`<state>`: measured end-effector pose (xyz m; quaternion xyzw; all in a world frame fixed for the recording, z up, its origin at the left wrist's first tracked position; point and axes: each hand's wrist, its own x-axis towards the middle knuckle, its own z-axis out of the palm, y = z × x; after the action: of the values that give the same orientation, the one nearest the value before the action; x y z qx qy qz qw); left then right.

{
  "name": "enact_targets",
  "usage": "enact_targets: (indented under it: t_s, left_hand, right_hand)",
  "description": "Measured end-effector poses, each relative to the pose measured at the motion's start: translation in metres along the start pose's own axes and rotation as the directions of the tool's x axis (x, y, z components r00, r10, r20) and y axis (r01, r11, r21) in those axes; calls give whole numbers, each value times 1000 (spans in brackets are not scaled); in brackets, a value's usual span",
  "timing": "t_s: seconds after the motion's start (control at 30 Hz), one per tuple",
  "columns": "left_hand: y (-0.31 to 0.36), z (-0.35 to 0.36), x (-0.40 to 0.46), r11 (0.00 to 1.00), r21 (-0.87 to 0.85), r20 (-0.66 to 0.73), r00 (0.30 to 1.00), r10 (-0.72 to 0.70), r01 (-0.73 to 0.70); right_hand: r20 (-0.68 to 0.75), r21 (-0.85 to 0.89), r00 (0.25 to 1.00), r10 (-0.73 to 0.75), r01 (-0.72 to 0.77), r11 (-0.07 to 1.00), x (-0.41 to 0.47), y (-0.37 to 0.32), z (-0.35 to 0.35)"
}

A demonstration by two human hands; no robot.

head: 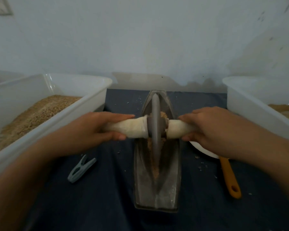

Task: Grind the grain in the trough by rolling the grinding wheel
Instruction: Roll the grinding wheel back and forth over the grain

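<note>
A: The grinding wheel (155, 120) stood on edge in the trough (157, 172), the grain (154, 157) packed along the groove beneath it.

B: And the left hand (97, 126) and right hand (205, 125) each wrapped a cloth-bound handle (130, 129), one per side, likely to keep the wheel upright.

A: The tub (45, 105) of grain sat just left.

Grinding wheel standing in the metal trough

The grey grinding wheel (155, 124) stands upright on edge in the groove of the long, boat-shaped metal trough (171, 177), towards its far half. White-wrapped handles (132, 128) jut out from both sides of the wheel. Brown crushed grain (154, 165) lies along the groove and clings beside the wheel.
</note>
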<state>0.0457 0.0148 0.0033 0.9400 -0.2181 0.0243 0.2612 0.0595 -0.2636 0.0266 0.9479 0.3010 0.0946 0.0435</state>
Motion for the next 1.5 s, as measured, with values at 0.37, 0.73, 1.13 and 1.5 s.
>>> enact_targets:
  t_s: [0.37, 0.73, 1.13, 1.5]
  left_hand:
    - [-3, 6, 2, 999, 37, -35, 999, -30, 31]
    - [0, 0, 1, 1000, 23, -5, 1000, 5, -5]
    - [0, 18, 9, 972, 236, -226, 972, 59, -4]
    - [-4, -7, -2, 998, -68, 116, 993, 7, 1]
  right_hand:
    - [-107, 61, 993, 51, -45, 997, 7, 4, 8]
    - [-28, -28, 1000, 1, -2, 1000, 2, 0, 3]
    - [-147, 22, 986, 84, -81, 996, 15, 9, 17]
    - [21, 11, 999, -37, 36, 999, -6, -1, -8]
